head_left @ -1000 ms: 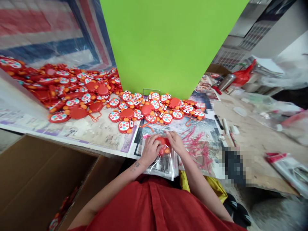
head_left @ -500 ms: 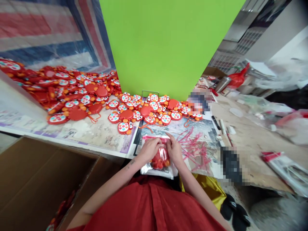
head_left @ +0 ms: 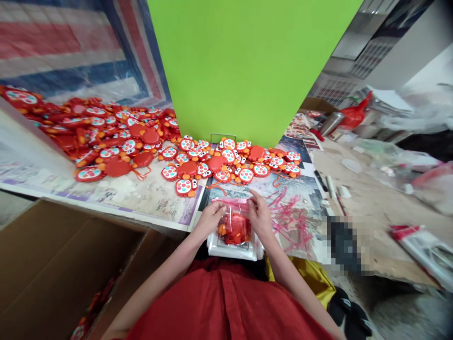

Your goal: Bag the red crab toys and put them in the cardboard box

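In front of me, at the table's near edge, lies a clear zip bag [head_left: 231, 212] with a pink strip along its top. Inside it shows a red crab-shaped toy [head_left: 236, 229] with orange parts. My left hand [head_left: 213, 215] pinches the bag's upper left corner, and my right hand [head_left: 260, 212] grips the upper right, its index finger pointing up and away. Beneath the filled bag are more flat clear bags [head_left: 231, 253]. Just past the hands, a group of red crab toys [head_left: 215, 164] with white dotted faces and orange cords is spread over the table.
A larger heap of the toys [head_left: 116, 125] fills the left. Behind stands a green panel [head_left: 244, 66]. Pink torn strips [head_left: 292, 219] lie right of my hands. An open cardboard box [head_left: 71, 264] is at lower left; pens [head_left: 331, 187] and a pack of bags [head_left: 421, 248] lie right.
My hands have moved apart along the bag's top, the left one to the left corner. More of the toy inside shows now. The view has shifted slightly.
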A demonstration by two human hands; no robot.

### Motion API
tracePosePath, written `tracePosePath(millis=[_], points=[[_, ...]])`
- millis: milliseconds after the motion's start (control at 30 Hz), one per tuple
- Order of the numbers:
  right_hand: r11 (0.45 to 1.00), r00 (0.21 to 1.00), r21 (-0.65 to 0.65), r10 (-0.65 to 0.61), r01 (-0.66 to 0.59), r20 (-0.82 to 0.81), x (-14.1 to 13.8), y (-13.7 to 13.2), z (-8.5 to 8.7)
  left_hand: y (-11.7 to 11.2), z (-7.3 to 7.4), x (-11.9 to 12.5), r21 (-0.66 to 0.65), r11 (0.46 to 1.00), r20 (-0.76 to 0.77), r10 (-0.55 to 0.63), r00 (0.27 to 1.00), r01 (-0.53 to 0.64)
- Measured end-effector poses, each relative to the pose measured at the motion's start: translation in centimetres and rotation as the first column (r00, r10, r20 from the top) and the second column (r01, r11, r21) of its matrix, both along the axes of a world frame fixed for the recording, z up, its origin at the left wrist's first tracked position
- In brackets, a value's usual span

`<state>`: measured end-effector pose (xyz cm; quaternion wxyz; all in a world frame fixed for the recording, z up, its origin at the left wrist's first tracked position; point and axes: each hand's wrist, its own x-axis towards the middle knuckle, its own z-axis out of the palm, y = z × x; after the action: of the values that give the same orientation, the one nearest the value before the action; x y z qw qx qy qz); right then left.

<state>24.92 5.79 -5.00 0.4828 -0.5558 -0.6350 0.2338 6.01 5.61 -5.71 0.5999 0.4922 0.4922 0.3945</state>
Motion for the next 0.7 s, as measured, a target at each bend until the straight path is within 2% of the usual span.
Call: tracePosePath(millis=[100, 167, 267, 367, 467, 567, 633, 700], points=[[0.988, 0.975, 0.126, 0.063, -0.091, 0.212, -0.3, 0.4, 1.2, 0.0, 0.7, 0.4, 0.049, 0.999, 0.000, -0.011, 1.000, 0.011], [0.970, 0.936, 0.153, 0.130, -0.188, 0.326, -0.9, 0.6, 2.0, 0.0, 1.4, 0.6, 0.139, 0.990, -0.062, -0.030, 0.998, 0.039], [0.944, 0.873, 0.173, 0.177, -0.282, 0.455, -2.0, 0.8, 2.8, 0.0, 2.5, 0.7, 0.309, 0.947, -0.264, -0.004, 0.965, 0.089], [0.932, 0.837, 0.191, 0.170, -0.308, 0.520, -2.8, 1.0, 3.1, -0.1, 3.3, 0.6, 0.373, 0.912, -0.454, 0.018, 0.891, 0.171], [0.935, 0.831, 0.176, 0.174, -0.308, 0.529, -3.2, 1.3, 2.9, -0.4, 3.7, 0.5, 0.367, 0.899, -0.548, 0.000, 0.837, 0.240], [0.952, 0.885, 0.154, 0.175, -0.263, 0.430, -2.7, 2.4, 2.2, -0.5, 3.5, 0.4, 0.366, 0.886, -0.563, -0.032, 0.826, 0.284], [0.971, 0.926, 0.136, 0.136, -0.194, 0.351, -1.2, 3.6, 1.2, -0.4, 3.2, 0.0, 0.360, 0.887, -0.532, -0.058, 0.844, 0.288], [0.994, 0.942, 0.084, 0.040, -0.072, 0.333, 1.5, 5.1, 0.0, -0.2, 2.7, -0.5, 0.324, 0.909, -0.487, -0.079, 0.870, 0.264]])
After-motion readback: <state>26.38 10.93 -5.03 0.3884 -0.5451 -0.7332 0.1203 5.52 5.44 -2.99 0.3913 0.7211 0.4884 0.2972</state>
